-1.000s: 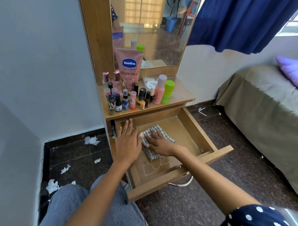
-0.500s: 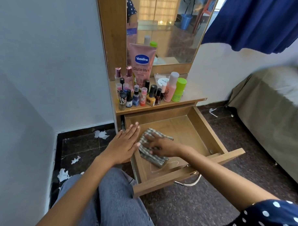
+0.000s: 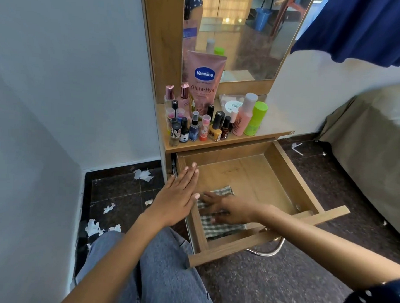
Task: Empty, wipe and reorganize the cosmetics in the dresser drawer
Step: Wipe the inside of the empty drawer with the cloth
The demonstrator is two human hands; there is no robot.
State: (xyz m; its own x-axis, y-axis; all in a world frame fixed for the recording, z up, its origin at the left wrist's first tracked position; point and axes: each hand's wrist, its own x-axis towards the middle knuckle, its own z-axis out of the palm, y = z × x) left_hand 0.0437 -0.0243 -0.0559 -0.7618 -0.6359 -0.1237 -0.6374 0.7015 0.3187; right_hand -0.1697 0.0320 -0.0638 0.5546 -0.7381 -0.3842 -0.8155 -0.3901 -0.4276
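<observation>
The wooden dresser drawer (image 3: 291,177) stands pulled out, with only a grey checked cloth (image 3: 221,228) in its near left corner. My right hand (image 3: 228,210) presses flat on that cloth. My left hand (image 3: 177,196) lies flat with fingers straight on the drawer's left wall, holding nothing. On the dresser top (image 3: 272,126) stand several cosmetics: a tall pink Vaseline tube (image 3: 204,83), a pink bottle (image 3: 244,115), a green bottle (image 3: 255,119) and a cluster of small nail polish bottles (image 3: 195,128).
A mirror (image 3: 248,35) rises behind the cosmetics. A grey wall is close on the left. Torn white paper scraps (image 3: 94,227) litter the dark floor. A bed with a beige cover (image 3: 371,143) stands to the right, under a blue curtain (image 3: 357,27). My jeans-clad knee (image 3: 158,274) is below the drawer.
My right hand has dragged the cloth from the middle of the drawer floor toward the near left corner. My left hand stays on the left wall. The view has shifted left.
</observation>
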